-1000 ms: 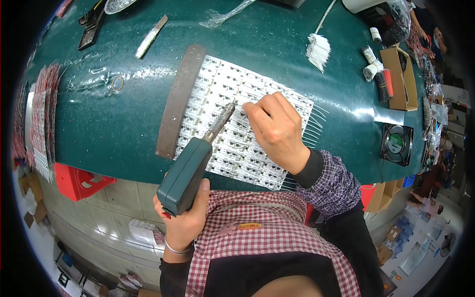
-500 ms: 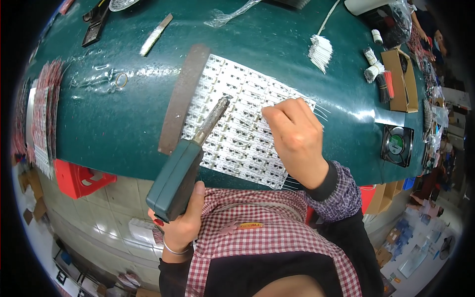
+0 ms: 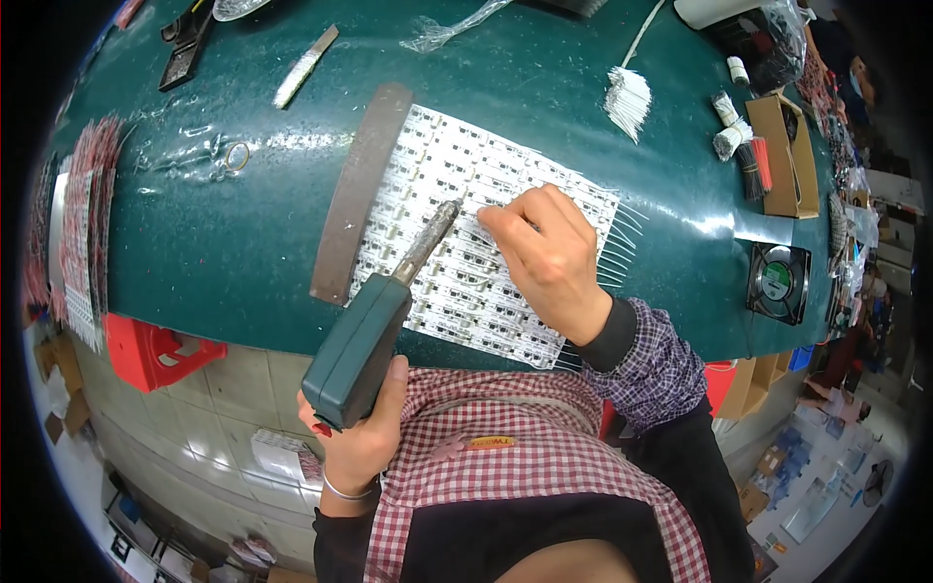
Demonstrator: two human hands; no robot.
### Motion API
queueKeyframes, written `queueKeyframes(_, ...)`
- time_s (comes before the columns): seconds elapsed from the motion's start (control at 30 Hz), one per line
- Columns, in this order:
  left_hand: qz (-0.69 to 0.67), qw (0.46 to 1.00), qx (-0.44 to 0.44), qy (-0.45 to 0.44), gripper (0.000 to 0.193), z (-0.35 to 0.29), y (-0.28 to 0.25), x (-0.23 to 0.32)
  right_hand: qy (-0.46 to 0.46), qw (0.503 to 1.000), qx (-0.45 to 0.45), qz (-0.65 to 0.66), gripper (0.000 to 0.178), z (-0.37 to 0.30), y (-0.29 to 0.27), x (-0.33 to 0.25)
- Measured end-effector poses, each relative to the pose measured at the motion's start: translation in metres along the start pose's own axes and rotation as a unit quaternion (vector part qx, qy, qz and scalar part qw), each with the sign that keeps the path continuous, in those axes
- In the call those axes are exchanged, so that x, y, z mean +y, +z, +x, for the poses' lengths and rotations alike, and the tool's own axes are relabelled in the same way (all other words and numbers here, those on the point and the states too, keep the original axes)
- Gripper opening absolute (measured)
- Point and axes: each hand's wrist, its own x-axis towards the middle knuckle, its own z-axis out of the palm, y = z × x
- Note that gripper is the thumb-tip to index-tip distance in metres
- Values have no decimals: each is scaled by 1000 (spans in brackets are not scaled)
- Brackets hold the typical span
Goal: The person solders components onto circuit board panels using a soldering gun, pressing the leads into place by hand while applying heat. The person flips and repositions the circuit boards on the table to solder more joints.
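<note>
My left hand is wrapped round the handle of a green soldering gun. Its metal barrel slants up and right, the tip just above a white panel of small circuit boards. Close to the right of that tip, my right hand is held over the panel with thumb and forefinger pinched. Whatever the pinch holds is too small to make out. Thin white wires stick out past the panel's right edge. Against its left edge lies a long brown bar.
Beyond the panel lie a bundle of white wires and a whitish flat stick. At the right are a small black fan and an open cardboard box. Stacked boards with red wires stand left, above a red stool.
My right hand has moved left across the panel, nearer the soldering tip. The soldering gun has shifted slightly right and its tip a little lower. More wires show at the panel's right edge.
</note>
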Motion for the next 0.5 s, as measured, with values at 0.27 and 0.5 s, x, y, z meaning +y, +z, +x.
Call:
queueKeyframes(0.27, -19, 999, -9, 32, 17, 4, 4, 0, 1, 1000, 0, -17, 24, -1, 3, 1)
queueKeyframes(0.5, 40, 998, -10, 54, 17, -1, 2, -3, -4, 1000, -2, -23, 25, -1, 3, 1)
